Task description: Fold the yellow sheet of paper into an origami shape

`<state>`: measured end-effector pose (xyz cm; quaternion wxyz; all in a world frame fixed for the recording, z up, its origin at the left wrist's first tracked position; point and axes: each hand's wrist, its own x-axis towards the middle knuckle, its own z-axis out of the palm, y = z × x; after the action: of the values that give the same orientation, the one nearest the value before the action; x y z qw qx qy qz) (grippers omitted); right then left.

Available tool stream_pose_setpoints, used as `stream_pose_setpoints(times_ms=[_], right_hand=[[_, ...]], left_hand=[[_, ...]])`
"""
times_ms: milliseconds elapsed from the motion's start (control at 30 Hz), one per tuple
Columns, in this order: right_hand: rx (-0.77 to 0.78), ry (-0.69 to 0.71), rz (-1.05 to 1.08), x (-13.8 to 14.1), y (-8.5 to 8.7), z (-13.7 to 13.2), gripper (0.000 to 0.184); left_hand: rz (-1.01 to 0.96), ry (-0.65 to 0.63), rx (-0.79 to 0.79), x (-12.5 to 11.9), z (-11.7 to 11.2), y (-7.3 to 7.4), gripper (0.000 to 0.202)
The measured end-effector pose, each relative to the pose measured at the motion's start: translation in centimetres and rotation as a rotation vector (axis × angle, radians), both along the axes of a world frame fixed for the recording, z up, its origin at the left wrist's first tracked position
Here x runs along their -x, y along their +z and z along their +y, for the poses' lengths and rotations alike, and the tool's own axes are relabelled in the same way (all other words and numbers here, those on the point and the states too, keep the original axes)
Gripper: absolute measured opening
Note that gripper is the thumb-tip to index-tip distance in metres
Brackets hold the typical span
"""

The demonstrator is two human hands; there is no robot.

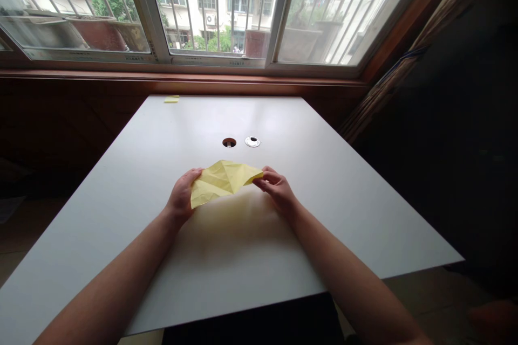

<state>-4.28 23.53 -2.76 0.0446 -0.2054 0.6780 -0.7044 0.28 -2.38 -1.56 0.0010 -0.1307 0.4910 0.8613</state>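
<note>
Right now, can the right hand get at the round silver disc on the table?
Probably yes: only white tabletop shows between the right hand and the silver disc. But the hand pinches the yellow paper, so it would likely have to let go first.

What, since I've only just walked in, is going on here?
A person is holding a creased yellow sheet in both bare hands, raised above a white table. The left hand has its left edge, and the fingers of the right hand pinch its right end. Beyond it are a round hole and a pale disc; a small yellow piece lies near the far left corner.
</note>
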Motion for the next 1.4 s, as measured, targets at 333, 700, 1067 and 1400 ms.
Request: stream_pose_setpoints(times_ms=[333,700,1067,1400], right_hand=[[0.062,-0.236,0.013,0.7,-0.6,0.3,0.02],[0.116,-0.157,-0.2,-0.2,0.0,-0.4,0.032],[-0.161,-0.103,0.134,0.3,-1.2,-0.7,0.054],[-0.571,-0.168,0.852,-0.8,1.1,-0.8,0.057]], left_hand=[[0.256,0.094,0.143,0.0,0.2,-0.3,0.033],[0.274,-0.054,0.34,-0.6,0.5,-0.2,0.065],[0.389,-0.059,0.584,-0.7,0.3,-0.2,0.018],[0.45,-0.259,0.478,-1.0,0.8,0.3,0.015]])
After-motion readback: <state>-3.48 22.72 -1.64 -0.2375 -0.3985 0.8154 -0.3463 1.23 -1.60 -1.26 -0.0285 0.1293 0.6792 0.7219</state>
